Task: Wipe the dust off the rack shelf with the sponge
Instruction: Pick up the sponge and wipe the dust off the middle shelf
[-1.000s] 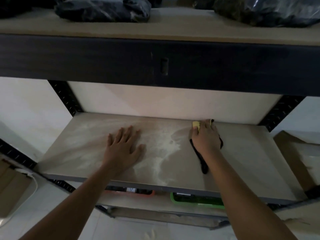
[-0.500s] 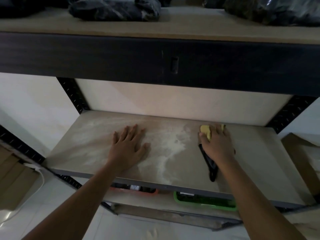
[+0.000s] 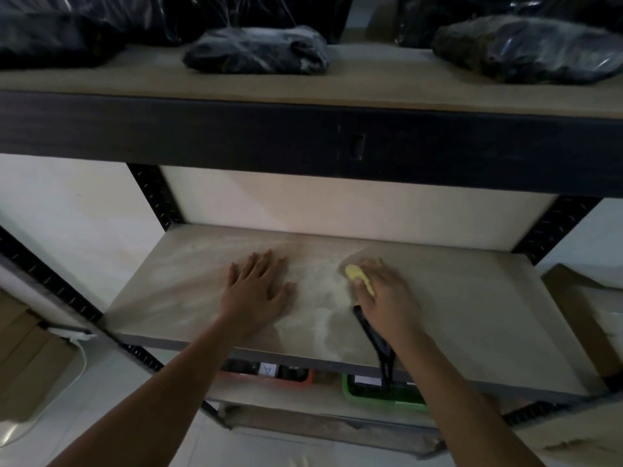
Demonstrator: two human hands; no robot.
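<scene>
Since the earlier frame the right hand (image 3: 387, 291) has carried the sponge (image 3: 360, 277) leftward, off the back right area of the rack shelf (image 3: 472, 315) and into the pale dust (image 3: 320, 291) at mid-shelf. Nearest the camera, both bare forearms reach up from below over the shelf's front edge. A black strap or handle (image 3: 376, 342) trails from under the right palm and hangs over that edge. Below it sit a green tray (image 3: 381, 397) and a reddish tray (image 3: 269, 377) on a lower level. The left hand (image 3: 258, 294) lies flat on the board, fingers spread, holding nothing. The right hand's fingers are curled down over the yellow sponge, pressing it to the board. Dust streaks cover the left half; the right half looks cleaner. Beyond, a pale back panel and perforated black uprights; above, a dark beam and black plastic-wrapped bundles (image 3: 256, 50) on the upper shelf.
</scene>
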